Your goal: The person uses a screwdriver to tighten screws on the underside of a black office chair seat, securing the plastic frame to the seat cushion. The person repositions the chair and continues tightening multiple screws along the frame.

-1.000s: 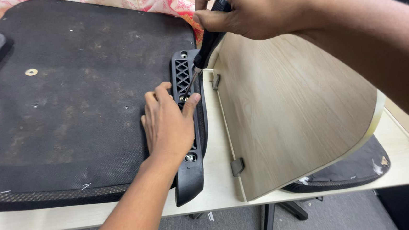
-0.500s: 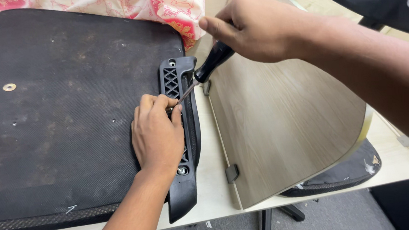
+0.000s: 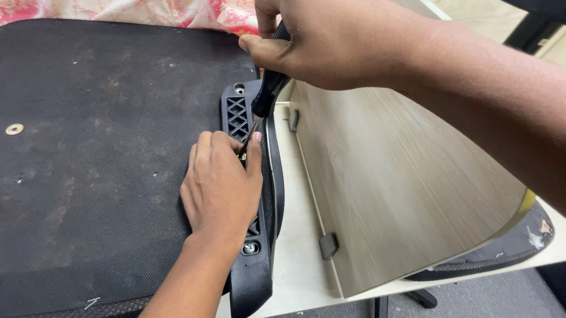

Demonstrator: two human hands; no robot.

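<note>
My left hand [image 3: 222, 186] lies flat on a black plastic armrest bracket [image 3: 251, 274] along the right edge of an upturned black chair seat [image 3: 85, 173]. Its fingertips steady the spot where the tool tip meets the bracket. My right hand [image 3: 327, 33] grips the black handle of a screwdriver [image 3: 266, 95], which slants down toward my left fingers. A metal bolt [image 3: 250, 247] sits in the bracket below my left hand.
A curved wood-grain panel [image 3: 404, 184] lies to the right on the pale table [image 3: 301, 277], with small grey clips on its edge. Pink floral cloth [image 3: 153, 9] lies behind the seat. A brass insert [image 3: 14, 129] shows in the seat's left part. Another dark seat part [image 3: 502, 253] sticks out under the panel.
My right hand has brought the screwdriver down and left, so its tip now reaches the bracket at my left fingertips. The view has drifted slightly; my left hand stays on the bracket.
</note>
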